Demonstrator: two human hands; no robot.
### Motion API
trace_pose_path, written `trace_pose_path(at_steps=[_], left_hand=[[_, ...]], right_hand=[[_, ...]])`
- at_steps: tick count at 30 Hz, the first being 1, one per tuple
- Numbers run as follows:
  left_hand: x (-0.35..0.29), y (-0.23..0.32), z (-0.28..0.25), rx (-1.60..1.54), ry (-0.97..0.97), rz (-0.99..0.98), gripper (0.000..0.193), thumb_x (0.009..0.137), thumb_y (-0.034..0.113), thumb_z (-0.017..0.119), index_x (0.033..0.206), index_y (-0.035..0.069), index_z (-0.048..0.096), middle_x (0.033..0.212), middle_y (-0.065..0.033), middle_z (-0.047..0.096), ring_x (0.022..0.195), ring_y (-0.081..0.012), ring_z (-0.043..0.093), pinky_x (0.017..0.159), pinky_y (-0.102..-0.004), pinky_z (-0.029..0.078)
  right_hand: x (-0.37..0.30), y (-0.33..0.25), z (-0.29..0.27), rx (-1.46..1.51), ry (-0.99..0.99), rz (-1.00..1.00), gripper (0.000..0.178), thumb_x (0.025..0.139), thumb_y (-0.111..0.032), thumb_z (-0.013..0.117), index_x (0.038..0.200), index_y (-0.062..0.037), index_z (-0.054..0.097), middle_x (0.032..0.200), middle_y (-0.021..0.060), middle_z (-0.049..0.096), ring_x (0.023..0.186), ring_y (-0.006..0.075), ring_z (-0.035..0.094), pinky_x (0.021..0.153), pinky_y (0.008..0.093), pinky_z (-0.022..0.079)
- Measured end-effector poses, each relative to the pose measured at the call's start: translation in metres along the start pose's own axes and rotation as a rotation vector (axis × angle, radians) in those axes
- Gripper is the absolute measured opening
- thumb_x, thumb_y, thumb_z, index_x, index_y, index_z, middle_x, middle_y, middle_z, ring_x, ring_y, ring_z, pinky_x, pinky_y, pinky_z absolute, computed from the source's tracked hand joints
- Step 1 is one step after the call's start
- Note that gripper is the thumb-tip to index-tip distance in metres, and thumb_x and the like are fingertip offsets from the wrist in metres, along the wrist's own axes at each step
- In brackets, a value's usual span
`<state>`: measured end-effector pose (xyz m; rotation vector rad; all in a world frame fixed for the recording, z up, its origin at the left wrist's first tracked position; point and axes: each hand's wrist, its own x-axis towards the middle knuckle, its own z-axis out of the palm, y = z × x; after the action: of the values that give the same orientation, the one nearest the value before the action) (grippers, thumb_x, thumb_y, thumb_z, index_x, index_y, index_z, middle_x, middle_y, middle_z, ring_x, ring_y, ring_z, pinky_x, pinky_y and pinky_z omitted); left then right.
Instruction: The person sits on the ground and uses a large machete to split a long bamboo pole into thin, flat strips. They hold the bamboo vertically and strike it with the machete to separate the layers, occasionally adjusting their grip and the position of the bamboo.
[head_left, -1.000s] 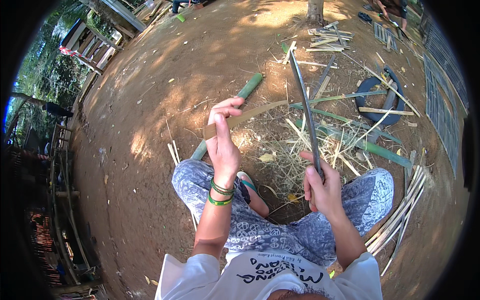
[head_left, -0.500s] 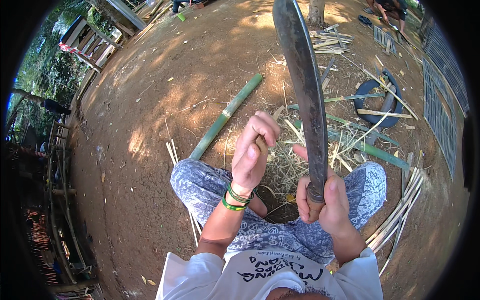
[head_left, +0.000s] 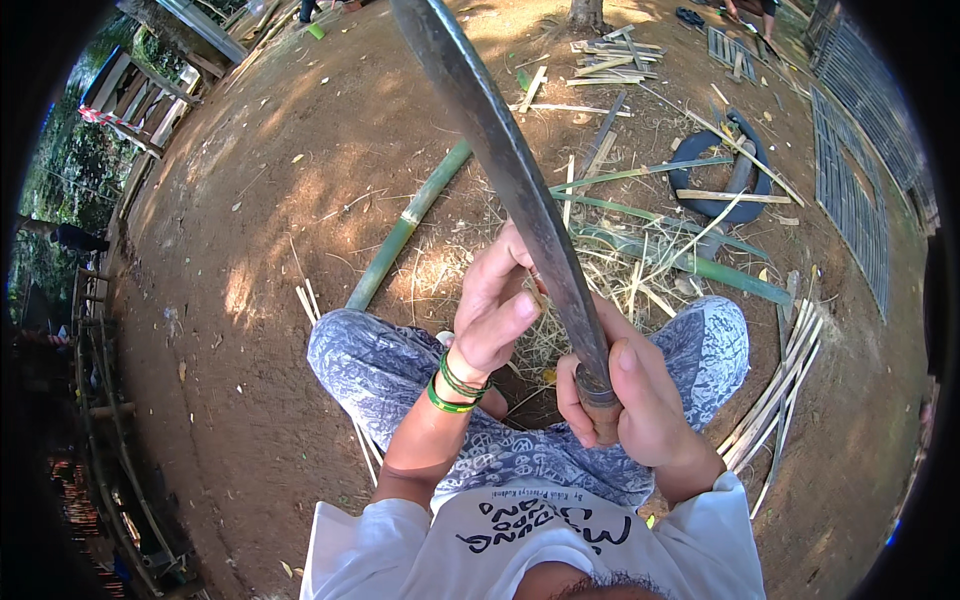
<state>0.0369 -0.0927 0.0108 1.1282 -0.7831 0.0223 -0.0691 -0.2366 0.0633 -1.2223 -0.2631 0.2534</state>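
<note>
My right hand (head_left: 640, 405) is closed round the wooden handle of a machete (head_left: 520, 165). Its long dark blade rises and leans to the upper left, passing in front of my left hand's fingertips. Fingers curled, my left hand (head_left: 490, 315) pinches a small tan piece (head_left: 541, 293), perhaps bamboo or wood, beside the blade; most of it is hidden. Whether the blade touches that piece I cannot tell. Under my hands, between my crossed legs, pale shavings (head_left: 620, 275) cover the ground.
A green bamboo pole (head_left: 408, 225) lies at the left, and another bamboo length (head_left: 740, 280) at the right. Pale strips (head_left: 775, 390) lie by my right knee. Farther off are a black ring (head_left: 690, 155), split pieces (head_left: 615, 65), slatted panels (head_left: 850, 190) and another person (head_left: 750, 15).
The machete has tipped over to the left, its blade now crossing in front of my left hand. Both hands have come closer together, and the whole view has shifted slightly.
</note>
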Motion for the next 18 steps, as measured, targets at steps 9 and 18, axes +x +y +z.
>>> trace_pose_path(at_steps=[9, 18], left_hand=[[0.0007, -0.0026, 0.0051, -0.005, -0.037, -0.029, 0.043, 0.084, 0.047, 0.062, 0.087, 0.007, 0.049, 0.084, -0.0076, 0.045, 0.079, -0.0175, 0.039, 0.071, -0.0311, 0.03], [-0.0005, -0.006, 0.0065, -0.004, -0.043, -0.024, 0.044, 0.083, 0.048, 0.066, 0.09, 0.007, 0.05, 0.085, -0.0076, 0.046, 0.079, -0.0171, 0.041, 0.07, -0.0303, 0.032]], right_hand=[[-0.006, -0.002, -0.0019, -0.02, 0.047, 0.067, 0.078, 0.102, -0.06, 0.032, 0.15, 0.0007, 0.023, 0.057, 0.0062, 0.051, 0.041, 0.0097, 0.046, 0.039, 0.0223, 0.035], [-0.011, -0.0024, -0.0015, -0.062, 0.066, 0.06, 0.075, 0.103, -0.056, 0.032, 0.151, 0.0003, 0.021, 0.057, 0.0069, 0.051, 0.041, 0.0098, 0.044, 0.039, 0.0227, 0.035]])
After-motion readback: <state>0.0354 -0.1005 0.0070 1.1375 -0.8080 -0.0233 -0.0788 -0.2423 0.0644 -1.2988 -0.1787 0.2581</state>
